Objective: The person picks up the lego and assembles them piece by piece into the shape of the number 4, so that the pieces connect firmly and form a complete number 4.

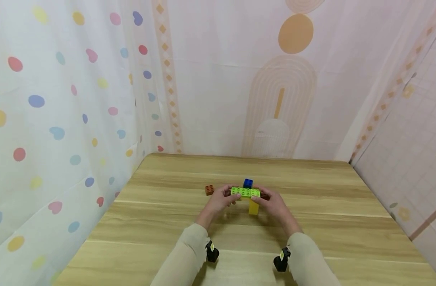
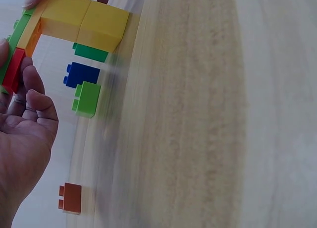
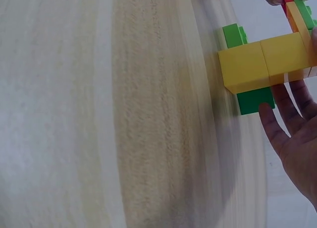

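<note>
In the head view, my left hand (image 1: 217,201) and right hand (image 1: 274,203) hold two ends of a toy-brick build. Its pillar is two stacked yellow bricks (image 2: 84,20), standing upright. An orange brick (image 3: 295,21) lies across the top and juts out to the left. A red brick (image 2: 14,69) sits under that overhang, and lime green bricks (image 1: 241,192) form the top layer. My left fingers and thumb pinch the overhanging end at the red and lime bricks. At the pillar end, my right thumb presses on the top while the fingers reach behind the yellow bricks.
Behind the build stand a blue brick (image 2: 83,75), a dark green brick (image 3: 255,100) and a loose lime green brick (image 2: 88,99). A brown brick (image 1: 209,190) lies to the left on the wooden table (image 1: 150,230). Patterned curtains (image 1: 211,79) hang around the table.
</note>
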Available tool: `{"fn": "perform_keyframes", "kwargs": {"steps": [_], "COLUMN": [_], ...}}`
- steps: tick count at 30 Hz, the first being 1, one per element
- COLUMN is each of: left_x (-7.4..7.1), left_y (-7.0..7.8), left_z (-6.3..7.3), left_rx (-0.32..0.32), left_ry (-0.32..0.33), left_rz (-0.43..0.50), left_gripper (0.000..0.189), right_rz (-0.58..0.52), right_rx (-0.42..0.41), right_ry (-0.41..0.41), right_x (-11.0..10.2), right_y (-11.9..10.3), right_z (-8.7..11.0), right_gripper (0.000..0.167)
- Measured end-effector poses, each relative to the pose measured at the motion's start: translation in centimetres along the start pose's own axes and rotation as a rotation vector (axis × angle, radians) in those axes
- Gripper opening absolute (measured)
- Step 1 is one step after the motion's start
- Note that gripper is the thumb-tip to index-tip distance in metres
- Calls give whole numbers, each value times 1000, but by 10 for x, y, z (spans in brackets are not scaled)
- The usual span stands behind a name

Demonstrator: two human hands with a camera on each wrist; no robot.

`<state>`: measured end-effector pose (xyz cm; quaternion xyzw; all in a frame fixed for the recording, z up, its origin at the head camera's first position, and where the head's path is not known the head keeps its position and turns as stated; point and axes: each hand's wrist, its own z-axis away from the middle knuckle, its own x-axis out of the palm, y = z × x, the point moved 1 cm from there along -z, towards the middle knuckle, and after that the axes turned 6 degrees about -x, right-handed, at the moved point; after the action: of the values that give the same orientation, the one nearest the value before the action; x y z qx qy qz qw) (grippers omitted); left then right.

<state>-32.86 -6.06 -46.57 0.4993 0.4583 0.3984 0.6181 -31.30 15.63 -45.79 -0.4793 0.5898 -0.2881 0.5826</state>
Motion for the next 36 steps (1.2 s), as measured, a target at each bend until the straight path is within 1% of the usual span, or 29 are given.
{"fn": "perform_keyframes", "kwargs": {"steps": [6, 11, 15, 18, 22, 26, 31, 36], "left_x": [-2, -4, -6, -7, -10, -11, -12, -10], "left_y": [-3, -3, -4, -4, -5, -5, -7, -7], "left_z": [-1, -2, -3, -2, -1, 2, 5, 6], "left_rx": [4, 4, 7, 10, 7, 5, -7, 6], "left_ry": [3, 2, 5, 5, 11, 25, 29, 10], "left_rz": [6, 20, 21, 20, 15, 9, 16, 21], "left_gripper": [41, 44, 43, 42, 45, 43, 41, 42], "right_rz": [0, -37, -29, -5, 19, 57, 112, 113], "right_rx": [-7, 0, 0, 6, 32, 51, 32, 30], "right_ry": [-16, 11, 21, 23, 15, -14, -61, -89], "right_x": [-7, -20, -30, -32, -29, -23, -15, -12], "right_y": [2, 2, 3, 5, 10, 18, 26, 28], "right_z": [0, -2, -6, -9, -15, -21, -27, -28], "right_gripper": [55, 56, 53, 48, 46, 46, 48, 51]}}
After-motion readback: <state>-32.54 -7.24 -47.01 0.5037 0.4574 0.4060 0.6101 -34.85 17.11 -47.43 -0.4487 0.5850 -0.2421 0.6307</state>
